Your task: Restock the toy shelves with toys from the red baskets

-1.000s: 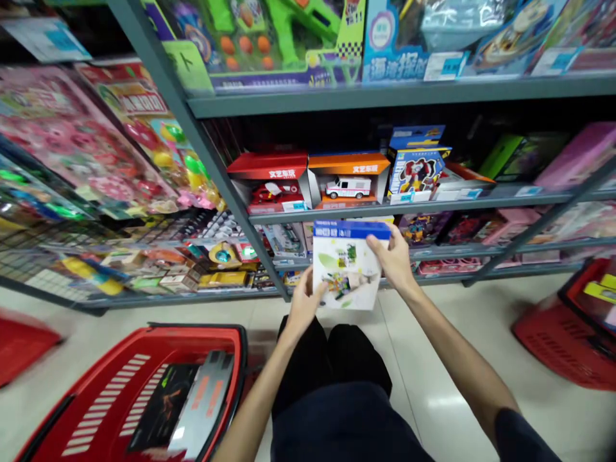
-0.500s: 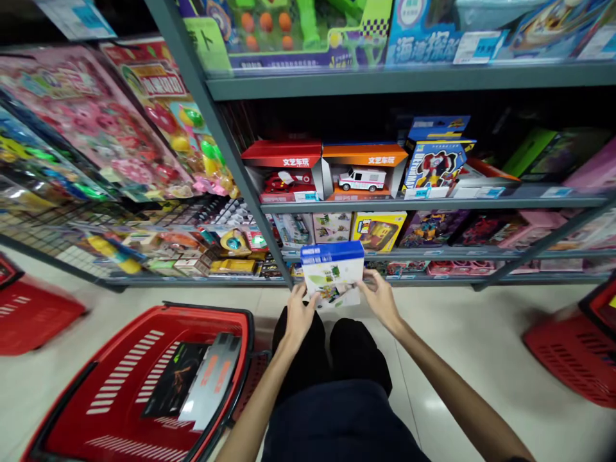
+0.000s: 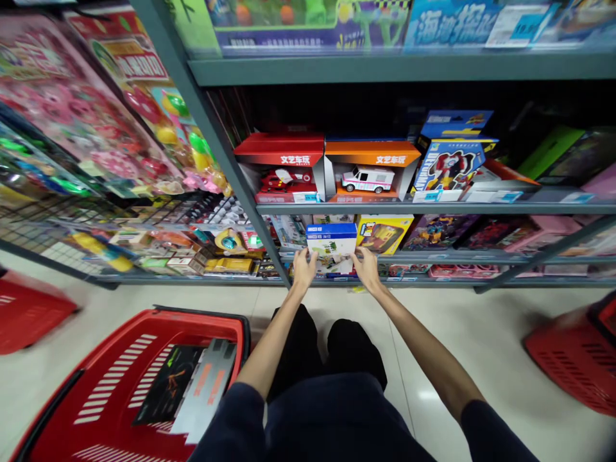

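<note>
Between my two hands is a white toy box [image 3: 332,245] with a blue top edge and a green picture on its front. My left hand [image 3: 304,269] grips its lower left side, and my right hand [image 3: 366,268] grips its lower right side. The box is upright at the front of a low shelf [image 3: 433,256], in line with other toy boxes. Right beside it stands a yellow toy box [image 3: 385,232]. Whether the held box rests on the shelf cannot be made out.
A red shopping basket [image 3: 115,385] at my lower left holds a black box [image 3: 168,382] and a grey-white box [image 3: 206,385]. Another red basket [image 3: 577,353] stands at right. Above, a shelf carries a red car box [image 3: 283,151] and an orange car box [image 3: 373,154]. Packaged toys hang at left.
Both hands have moved forward with the white box, from above my knees to the low shelf front. My arms are stretched further out, and the view has come closer to the shelves.
</note>
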Demonstrator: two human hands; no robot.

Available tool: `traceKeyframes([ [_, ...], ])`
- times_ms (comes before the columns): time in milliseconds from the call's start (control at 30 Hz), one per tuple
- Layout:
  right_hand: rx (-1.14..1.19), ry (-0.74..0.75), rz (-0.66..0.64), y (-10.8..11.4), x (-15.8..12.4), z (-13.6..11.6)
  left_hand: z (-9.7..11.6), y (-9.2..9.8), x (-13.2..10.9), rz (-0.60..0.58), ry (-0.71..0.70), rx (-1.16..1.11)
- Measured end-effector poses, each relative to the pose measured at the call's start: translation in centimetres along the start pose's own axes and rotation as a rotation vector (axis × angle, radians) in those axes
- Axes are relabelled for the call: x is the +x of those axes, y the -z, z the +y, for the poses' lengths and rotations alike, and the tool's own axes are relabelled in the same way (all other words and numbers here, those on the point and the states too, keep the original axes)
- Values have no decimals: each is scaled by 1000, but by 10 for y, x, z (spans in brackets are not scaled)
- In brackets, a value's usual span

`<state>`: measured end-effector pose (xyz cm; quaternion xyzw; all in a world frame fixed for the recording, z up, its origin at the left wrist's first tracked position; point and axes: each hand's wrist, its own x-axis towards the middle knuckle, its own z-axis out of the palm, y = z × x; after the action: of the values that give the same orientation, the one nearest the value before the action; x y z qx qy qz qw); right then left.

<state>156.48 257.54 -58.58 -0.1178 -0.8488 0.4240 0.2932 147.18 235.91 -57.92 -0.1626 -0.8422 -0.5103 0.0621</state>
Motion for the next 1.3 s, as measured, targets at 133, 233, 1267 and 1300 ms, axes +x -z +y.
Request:
traceKeyframes([
  [133, -19, 0, -5, -5, 25, 1, 0, -1, 26, -2, -1, -2],
  [233, -33, -6, 11, -9, 35, 0, -1, -2, 35, 16, -33, -47],
  [1267, 187, -19, 213, -60, 11, 24, -37, -49, 25, -21, 15, -391],
  [1300, 152, -24, 195, -63, 10, 27, -39, -51, 25, -37, 42, -393],
])
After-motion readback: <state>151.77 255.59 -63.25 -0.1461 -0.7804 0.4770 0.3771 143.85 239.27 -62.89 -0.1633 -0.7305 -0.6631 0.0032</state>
